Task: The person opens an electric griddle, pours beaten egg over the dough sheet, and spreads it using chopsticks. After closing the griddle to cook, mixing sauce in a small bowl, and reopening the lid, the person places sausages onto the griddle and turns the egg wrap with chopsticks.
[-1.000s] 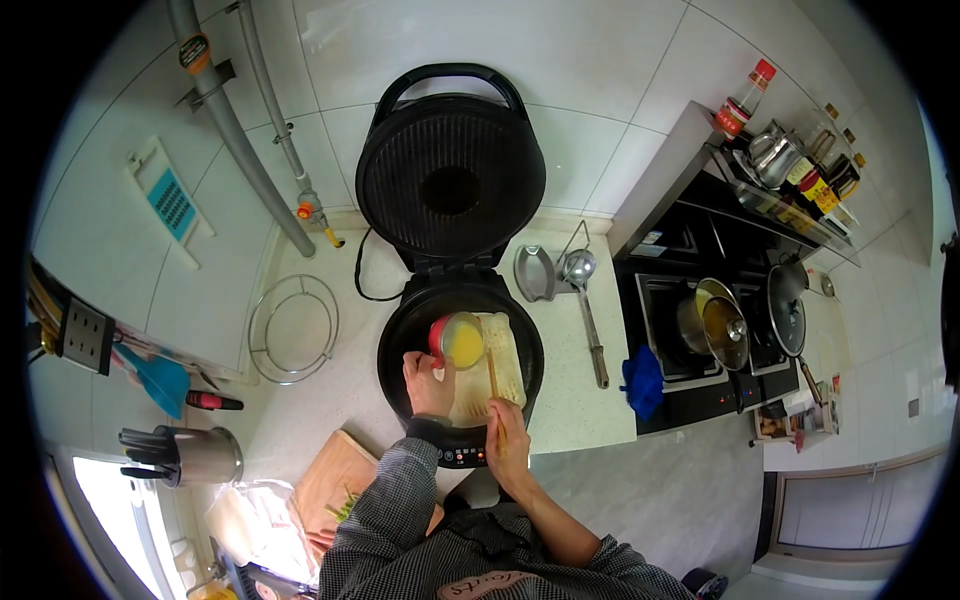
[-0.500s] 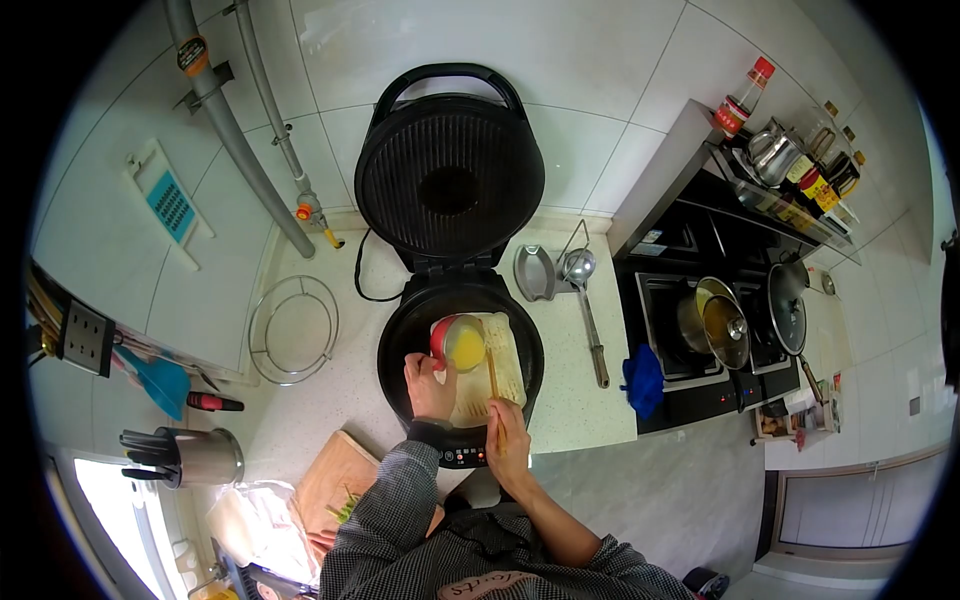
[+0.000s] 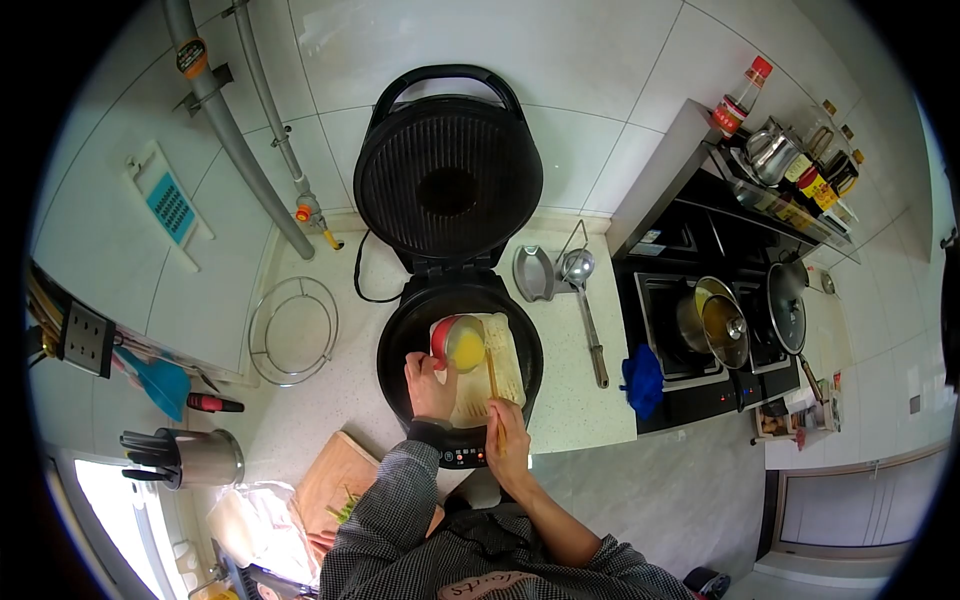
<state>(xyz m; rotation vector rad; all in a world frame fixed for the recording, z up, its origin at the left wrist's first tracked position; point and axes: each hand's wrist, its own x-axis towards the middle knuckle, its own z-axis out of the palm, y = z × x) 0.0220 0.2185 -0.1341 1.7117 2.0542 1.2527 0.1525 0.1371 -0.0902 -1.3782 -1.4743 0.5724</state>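
My left hand (image 3: 430, 388) is closed on a small red bowl (image 3: 440, 338), tilted so its mouth faces right. Yellow beaten egg (image 3: 467, 350) shows inside it. Under the bowl a pale, roughly square flatbread (image 3: 509, 365) lies in the round black electric griddle (image 3: 535, 345), whose ridged lid (image 3: 450, 150) stands raised at the back. In my right hand (image 3: 509, 440), fingers closed, is a pair of wooden chopsticks (image 3: 492, 372). Their tips reach up beside the bowl's mouth, over the flatbread; whether they touch the egg is too small to tell.
Left of the griddle sits a round wire rack (image 3: 294, 330); nearer me is a cutting board (image 3: 340, 475) with green vegetable pieces (image 3: 345, 507). To the right lie a ladle (image 3: 592, 335) and its holder. Beyond are a blue cloth (image 3: 642, 382) and a stove with a lidded pot (image 3: 700, 318).
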